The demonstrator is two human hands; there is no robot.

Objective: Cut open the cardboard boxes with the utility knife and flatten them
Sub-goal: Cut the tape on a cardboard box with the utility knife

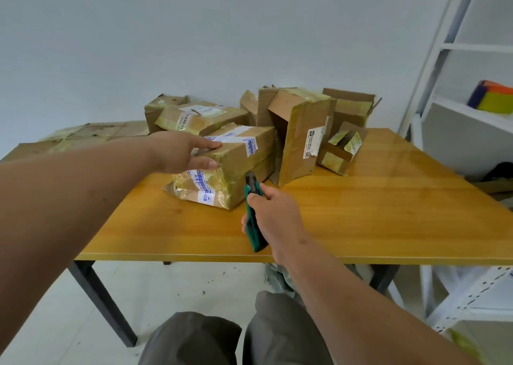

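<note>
the left hand (183, 152) lies flat, fingers straight, on the taped box (230, 164) near the middle of the table (388, 212). the right hand (274, 212) grips the green utility knife (254, 214), its tip just beside that box's right end. more boxes (302, 131) stand behind it.

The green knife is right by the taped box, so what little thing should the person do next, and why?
Probably bring the green knife, held in the right hand, up to a tape seam and start cutting. The left hand already rests on the taped box, steadying it, the tape looks unbroken, and the knife tip points at its near corner.
</note>
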